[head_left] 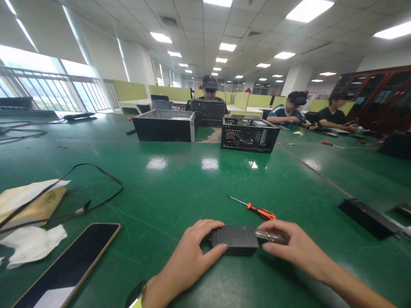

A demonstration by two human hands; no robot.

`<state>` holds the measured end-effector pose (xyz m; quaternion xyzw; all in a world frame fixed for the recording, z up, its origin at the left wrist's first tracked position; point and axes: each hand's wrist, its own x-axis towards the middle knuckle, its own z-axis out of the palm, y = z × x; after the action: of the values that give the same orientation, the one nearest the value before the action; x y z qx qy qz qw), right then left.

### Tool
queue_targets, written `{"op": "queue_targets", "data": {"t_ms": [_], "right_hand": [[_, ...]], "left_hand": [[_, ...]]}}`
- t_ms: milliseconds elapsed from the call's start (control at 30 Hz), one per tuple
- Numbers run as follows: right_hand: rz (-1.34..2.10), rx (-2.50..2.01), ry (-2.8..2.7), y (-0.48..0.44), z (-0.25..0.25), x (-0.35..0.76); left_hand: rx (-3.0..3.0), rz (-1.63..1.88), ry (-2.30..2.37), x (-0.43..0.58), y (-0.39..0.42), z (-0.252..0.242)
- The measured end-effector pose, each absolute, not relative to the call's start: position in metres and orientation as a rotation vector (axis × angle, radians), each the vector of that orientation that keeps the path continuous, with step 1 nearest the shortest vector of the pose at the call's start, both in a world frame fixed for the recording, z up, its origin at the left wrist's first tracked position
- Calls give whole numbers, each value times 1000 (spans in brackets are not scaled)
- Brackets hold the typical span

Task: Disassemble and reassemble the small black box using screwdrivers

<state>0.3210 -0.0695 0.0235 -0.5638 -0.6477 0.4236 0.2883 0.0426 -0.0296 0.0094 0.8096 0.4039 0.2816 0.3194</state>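
A small black box lies on the green table, low in the middle of the head view. My left hand grips its left end between thumb and fingers. On the right, my right hand is closed on a shiny, partly see-through screwdriver-like tool, whose front end is at the box's right side. Whether that end touches the box is hard to tell. Just beyond my right hand lies an orange and black screwdriver, its shaft pointing to the far left.
A phone, white tissue, a yellow packet and a black cable lie left. Computer cases stand farther back. A black block is at right. Several people sit beyond.
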Motion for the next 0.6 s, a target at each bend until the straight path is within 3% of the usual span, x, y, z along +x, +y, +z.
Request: {"op": "queue_targets", "data": {"t_ms": [267,600], "right_hand": [[1037,-1501,-1875,-68,34,332],[1168,-1456,-1866,-65,26,334]], "left_hand": [[2124,736,1053,42,-28,12],[2132,747,1017,40,-29,10]]}}
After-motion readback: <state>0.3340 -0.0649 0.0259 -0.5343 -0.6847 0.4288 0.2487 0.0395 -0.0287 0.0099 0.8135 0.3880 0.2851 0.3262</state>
